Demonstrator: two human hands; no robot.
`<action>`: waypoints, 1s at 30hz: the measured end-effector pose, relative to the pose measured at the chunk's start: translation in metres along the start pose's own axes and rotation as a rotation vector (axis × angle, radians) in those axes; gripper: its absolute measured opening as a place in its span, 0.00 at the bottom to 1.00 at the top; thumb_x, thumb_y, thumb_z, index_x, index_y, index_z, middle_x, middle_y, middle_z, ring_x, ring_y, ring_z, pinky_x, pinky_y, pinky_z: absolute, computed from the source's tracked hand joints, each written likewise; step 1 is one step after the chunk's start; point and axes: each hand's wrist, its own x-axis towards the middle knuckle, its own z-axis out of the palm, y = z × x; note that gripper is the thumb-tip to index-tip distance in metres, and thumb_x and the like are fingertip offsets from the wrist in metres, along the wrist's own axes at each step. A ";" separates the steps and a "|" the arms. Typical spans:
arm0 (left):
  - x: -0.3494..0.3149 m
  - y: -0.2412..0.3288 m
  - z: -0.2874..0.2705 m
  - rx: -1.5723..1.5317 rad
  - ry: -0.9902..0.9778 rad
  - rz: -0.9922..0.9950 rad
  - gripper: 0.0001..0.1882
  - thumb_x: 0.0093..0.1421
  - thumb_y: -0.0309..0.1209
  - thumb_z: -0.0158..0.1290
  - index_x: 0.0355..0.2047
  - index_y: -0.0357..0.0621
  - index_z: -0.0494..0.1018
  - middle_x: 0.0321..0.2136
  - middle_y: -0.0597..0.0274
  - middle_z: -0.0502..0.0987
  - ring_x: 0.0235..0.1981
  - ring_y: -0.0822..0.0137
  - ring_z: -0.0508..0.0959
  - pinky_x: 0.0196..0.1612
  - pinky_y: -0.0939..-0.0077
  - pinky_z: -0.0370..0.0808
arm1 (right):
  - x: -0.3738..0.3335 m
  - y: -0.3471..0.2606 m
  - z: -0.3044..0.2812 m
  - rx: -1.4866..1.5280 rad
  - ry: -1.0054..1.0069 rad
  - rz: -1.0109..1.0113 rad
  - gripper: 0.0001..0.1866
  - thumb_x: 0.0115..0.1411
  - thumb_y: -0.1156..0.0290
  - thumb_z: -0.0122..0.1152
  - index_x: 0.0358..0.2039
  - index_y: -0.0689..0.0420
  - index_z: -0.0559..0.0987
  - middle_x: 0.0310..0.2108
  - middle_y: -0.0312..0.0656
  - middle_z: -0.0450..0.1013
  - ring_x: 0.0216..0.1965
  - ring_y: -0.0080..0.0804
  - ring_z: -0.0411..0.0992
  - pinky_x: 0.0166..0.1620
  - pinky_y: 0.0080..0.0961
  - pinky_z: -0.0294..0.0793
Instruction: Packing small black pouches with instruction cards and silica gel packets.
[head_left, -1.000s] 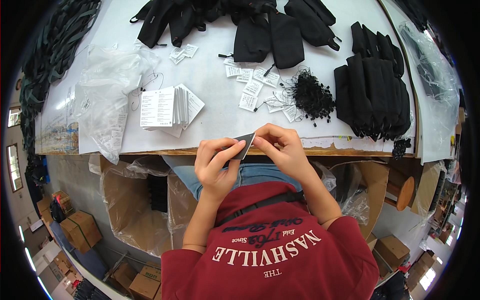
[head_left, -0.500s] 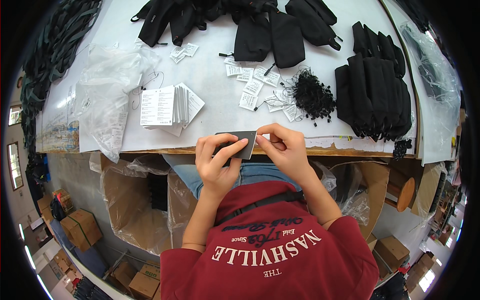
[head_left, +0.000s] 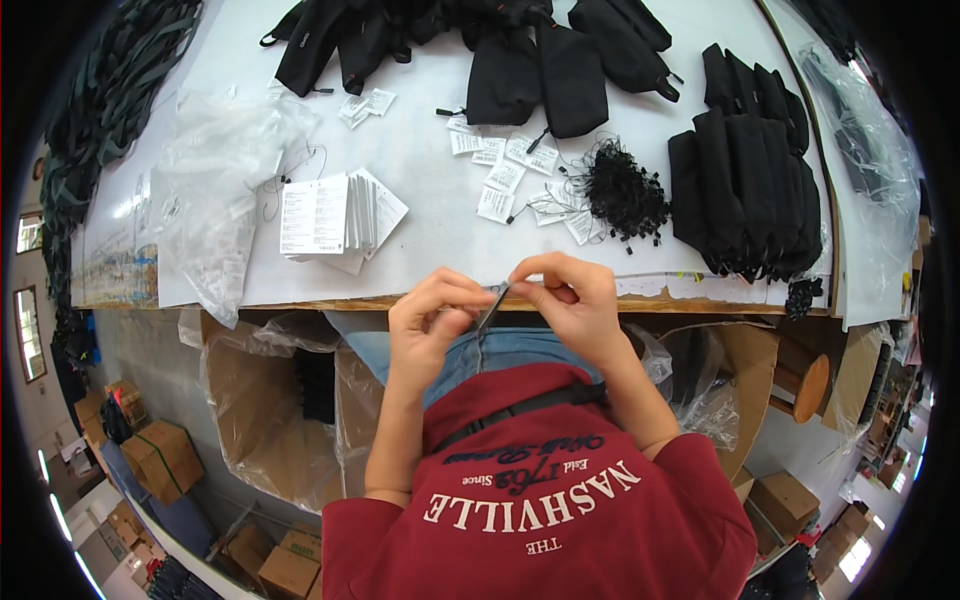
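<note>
Just over the table's near edge, a dark hang tag [head_left: 491, 312] is turned almost edge-on between my hands. My right hand [head_left: 572, 303] pinches its upper corner between thumb and index finger. My left hand [head_left: 432, 318] is closed beside the tag, its curled fingertips close to the tag's upper part; what lies in them, if anything, is too small to make out. On the table ahead to the left sits a fanned stack of white printed tags [head_left: 315, 215]. A tangled heap of black tag strings [head_left: 626, 192] lies ahead to the right, next to several small white labels [head_left: 505, 175].
Black fabric pouches [head_left: 540, 80] lie along the far side, with more pouches stacked [head_left: 745, 190] at right. A clear plastic bag [head_left: 215, 190] and dark straps [head_left: 110, 110] occupy the left. Plastic-lined cardboard boxes [head_left: 265, 420] stand below the wooden table edge [head_left: 330, 301].
The tag has turned from showing its dark face to nearly edge-on. My left fingers have left its face and curled in beside it; my right hand still pinches the corner.
</note>
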 end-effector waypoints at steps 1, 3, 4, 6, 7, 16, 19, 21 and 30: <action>0.002 -0.002 -0.007 -0.084 -0.103 -0.071 0.04 0.56 0.22 0.57 0.33 0.36 0.78 0.29 0.66 0.76 0.27 0.76 0.71 0.32 0.83 0.67 | 0.000 0.002 0.000 0.014 -0.053 -0.037 0.06 0.55 0.77 0.64 0.34 0.57 0.79 0.16 0.37 0.68 0.15 0.19 0.61 0.19 0.19 0.59; 0.004 -0.005 -0.010 -0.168 -0.208 -0.140 0.05 0.59 0.24 0.56 0.33 0.35 0.77 0.28 0.66 0.76 0.26 0.78 0.70 0.31 0.85 0.66 | -0.001 0.004 0.000 0.027 -0.103 -0.076 0.06 0.54 0.77 0.64 0.34 0.57 0.79 0.18 0.38 0.71 0.16 0.19 0.63 0.20 0.18 0.62; 0.004 -0.003 -0.008 -0.064 -0.205 -0.211 0.05 0.61 0.26 0.55 0.34 0.36 0.76 0.28 0.67 0.75 0.26 0.79 0.69 0.31 0.86 0.65 | -0.001 0.005 0.002 0.026 -0.140 -0.068 0.06 0.54 0.77 0.64 0.34 0.58 0.79 0.20 0.38 0.73 0.16 0.20 0.64 0.22 0.18 0.64; 0.005 -0.004 -0.007 0.046 -0.231 -0.288 0.04 0.62 0.26 0.53 0.34 0.37 0.73 0.26 0.69 0.73 0.26 0.81 0.68 0.31 0.86 0.65 | -0.001 0.005 0.002 -0.016 -0.210 -0.028 0.06 0.55 0.76 0.64 0.34 0.58 0.79 0.21 0.40 0.75 0.17 0.24 0.66 0.23 0.19 0.66; 0.005 -0.005 -0.007 0.048 -0.233 -0.287 0.04 0.62 0.26 0.53 0.34 0.37 0.73 0.26 0.69 0.73 0.26 0.81 0.68 0.31 0.86 0.65 | 0.000 0.004 0.002 -0.015 -0.208 -0.030 0.06 0.55 0.76 0.64 0.34 0.58 0.79 0.21 0.40 0.75 0.17 0.24 0.66 0.23 0.19 0.66; 0.040 -0.008 0.014 0.009 -0.097 -0.170 0.06 0.63 0.27 0.52 0.32 0.36 0.72 0.29 0.67 0.74 0.28 0.79 0.71 0.33 0.85 0.67 | -0.002 0.024 -0.003 0.279 -0.240 0.241 0.07 0.62 0.69 0.60 0.33 0.59 0.77 0.17 0.32 0.69 0.18 0.12 0.58 0.22 0.15 0.57; 0.091 -0.030 0.022 0.316 -0.236 0.018 0.07 0.61 0.31 0.55 0.35 0.39 0.75 0.30 0.63 0.76 0.28 0.75 0.73 0.34 0.81 0.68 | -0.004 0.027 -0.014 0.269 -0.179 0.278 0.06 0.63 0.72 0.57 0.35 0.61 0.77 0.23 0.31 0.74 0.22 0.11 0.61 0.25 0.14 0.59; 0.135 -0.047 0.034 0.613 -0.074 0.306 0.10 0.55 0.30 0.57 0.38 0.43 0.76 0.38 0.63 0.77 0.42 0.65 0.73 0.45 0.72 0.68 | -0.005 0.024 -0.022 0.244 -0.131 0.289 0.05 0.62 0.73 0.58 0.35 0.61 0.76 0.25 0.31 0.74 0.22 0.09 0.60 0.24 0.12 0.56; 0.216 -0.047 0.029 1.117 0.103 0.412 0.17 0.53 0.33 0.59 0.44 0.45 0.76 0.43 0.61 0.76 0.46 0.58 0.71 0.52 0.67 0.64 | -0.019 0.031 -0.031 0.343 -0.062 0.298 0.05 0.64 0.74 0.56 0.35 0.62 0.76 0.23 0.31 0.72 0.21 0.08 0.59 0.23 0.11 0.53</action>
